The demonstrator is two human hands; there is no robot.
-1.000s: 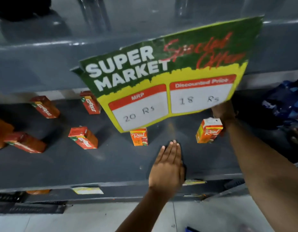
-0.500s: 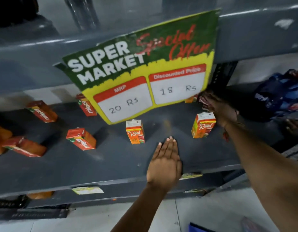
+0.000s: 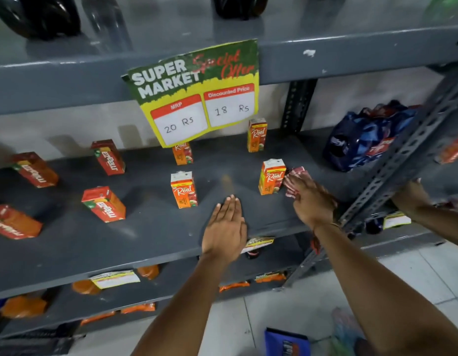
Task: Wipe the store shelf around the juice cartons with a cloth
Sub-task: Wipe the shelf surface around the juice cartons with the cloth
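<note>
Cloth (image 3: 294, 181), red and white, is under the fingers of the right hand (image 3: 311, 201), pressed flat on the dark shelf (image 3: 145, 232); it touches or nearly touches the side of the nearest orange juice carton (image 3: 271, 177). This hand is spread over the cloth, not pinching it. The left hand (image 3: 225, 227) lies flat near the front edge of the shelf, fingers together, holding nothing; it seems only to lean there. Just beyond its fingertips stands another carton (image 3: 184, 190). I judge the wiping step is in progress beside the right carton. The next move probably needs the cloth to slide around this carton without knocking it, since it looks light. Further back stand two more cartons (image 3: 257, 136), and a price sign (image 3: 197, 93) hangs above them.
</note>
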